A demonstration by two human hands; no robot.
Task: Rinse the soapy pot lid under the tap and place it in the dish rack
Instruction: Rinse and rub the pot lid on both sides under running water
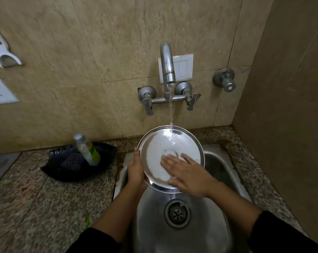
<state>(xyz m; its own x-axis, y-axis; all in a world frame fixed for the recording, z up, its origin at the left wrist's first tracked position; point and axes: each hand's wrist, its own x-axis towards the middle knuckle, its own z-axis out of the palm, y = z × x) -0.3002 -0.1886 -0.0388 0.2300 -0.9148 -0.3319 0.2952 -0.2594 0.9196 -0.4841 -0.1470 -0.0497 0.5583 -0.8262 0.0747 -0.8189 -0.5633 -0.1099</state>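
Observation:
A round steel pot lid (155, 143) with white soap film is tilted over the steel sink (218, 161). Water runs from the wall tap (167, 64) onto the lid's upper part. My left hand (136, 170) grips the lid by its left rim from below, thumb on the edge. My right hand (186, 173) lies flat on the lid's inner face, fingers spread, near the centre and lower right. No dish rack is in view.
A black tray (63, 170) with a dish-soap bottle (87, 148) and a scrub pad sits on the granite counter (26, 207) left of the sink. The drain (177, 213) is below the lid. A side wall stands close on the right.

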